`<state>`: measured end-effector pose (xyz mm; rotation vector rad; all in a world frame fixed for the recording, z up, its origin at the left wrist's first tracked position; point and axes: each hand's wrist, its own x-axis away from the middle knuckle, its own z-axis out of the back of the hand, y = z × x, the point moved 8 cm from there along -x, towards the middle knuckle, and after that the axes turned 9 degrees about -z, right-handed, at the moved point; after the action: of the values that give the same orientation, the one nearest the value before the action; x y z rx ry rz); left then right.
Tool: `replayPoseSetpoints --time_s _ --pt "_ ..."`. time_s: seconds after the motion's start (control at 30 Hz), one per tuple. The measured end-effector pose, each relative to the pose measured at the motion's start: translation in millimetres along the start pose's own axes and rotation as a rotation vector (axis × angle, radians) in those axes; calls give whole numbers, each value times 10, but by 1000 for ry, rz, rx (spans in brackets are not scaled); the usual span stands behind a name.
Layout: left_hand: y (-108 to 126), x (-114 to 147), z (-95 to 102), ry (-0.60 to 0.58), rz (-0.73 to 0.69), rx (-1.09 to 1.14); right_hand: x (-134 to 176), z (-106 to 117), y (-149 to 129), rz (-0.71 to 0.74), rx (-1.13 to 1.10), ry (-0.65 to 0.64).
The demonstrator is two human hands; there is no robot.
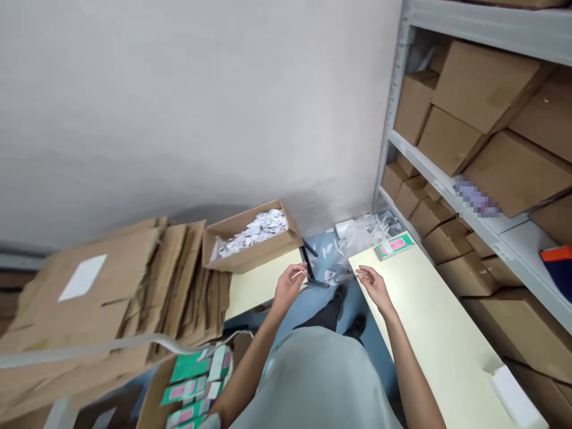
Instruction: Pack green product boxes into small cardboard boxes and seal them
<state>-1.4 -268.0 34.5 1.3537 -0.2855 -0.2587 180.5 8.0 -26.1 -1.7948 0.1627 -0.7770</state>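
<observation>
My left hand [289, 287] hangs in the air by the right end of a pale yellow table [268, 275]. Its fingers are loosely curled, with a small gap between thumb and forefinger, and I see nothing held in it. Over the near-left edge of a second pale table [411, 310], my right hand [374, 287] is half open with its fingers apart and holds nothing. A flat green and pink box [394, 245] lies on that table, just beyond my right hand. Past my left hand, an open cardboard box [250, 256] holds many small white packets [257, 233].
Flattened cardboard [134, 280] is stacked at left, above a carton of green and pink boxes [190, 390]. Plastic and paper scraps [366, 232] litter the blue floor [326, 307]. Shelving [442, 179] with brown cartons lines the right. A white box [513, 393] sits on the right table.
</observation>
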Motion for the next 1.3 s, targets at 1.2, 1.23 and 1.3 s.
replayPoseSetpoints --time_s 1.2,1.23,1.3 --pt "-1153 2179 4937 932 -21 546 1417 -6440 1019 -206 497 -884" --pt "-1165 2168 4938 907 -22 566 1444 -6529 1092 -247 504 -872" --pt "-1165 2154 4950 875 -38 596 1489 -6653 1198 -307 511 -842"
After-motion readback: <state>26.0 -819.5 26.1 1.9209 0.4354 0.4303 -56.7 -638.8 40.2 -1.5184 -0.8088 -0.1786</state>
